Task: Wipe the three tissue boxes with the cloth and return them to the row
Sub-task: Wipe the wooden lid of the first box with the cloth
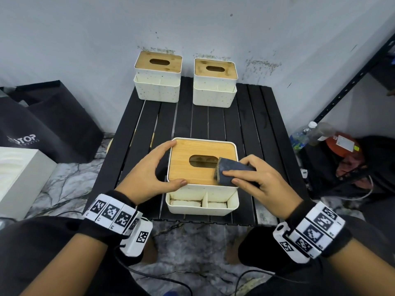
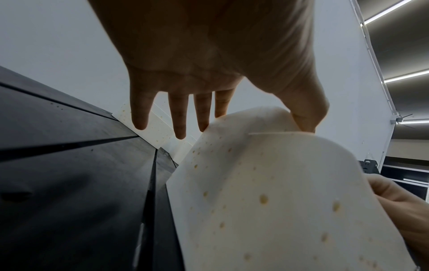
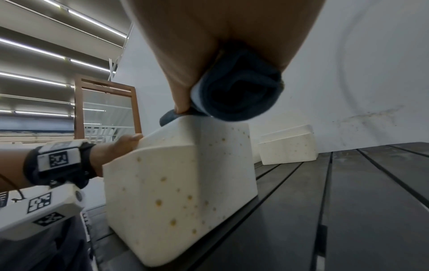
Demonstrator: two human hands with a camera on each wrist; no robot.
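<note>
The near tissue box (image 1: pixel 202 167), white with a bamboo lid, stands at the front of the black slatted table (image 1: pixel 235 116). My left hand (image 1: pixel 149 169) grips its left side, with the index fingertip on the far corner and the thumb along the lid's front edge. The other fingers are straight in the left wrist view, where the hand (image 2: pixel 209 73) reaches over the speckled box (image 2: pixel 278 201). My right hand (image 1: pixel 263 180) holds a folded dark blue cloth (image 1: pixel 230 167) pressed on the lid's right part, beside the slot. From the right wrist, the cloth (image 3: pixel 236 91) touches the box's (image 3: pixel 181 183) top edge. Two more boxes (image 1: pixel 158 80) (image 1: pixel 214 84) stand at the back.
The back boxes stand close to the white wall (image 1: pixel 192 22). A black bag (image 1: pixel 49 122) and a white carton (image 1: pixel 19 178) lie on the floor to the left. Plastic bottles (image 1: pixel 307 133) and a black shelf frame (image 1: pixel 352 77) are to the right.
</note>
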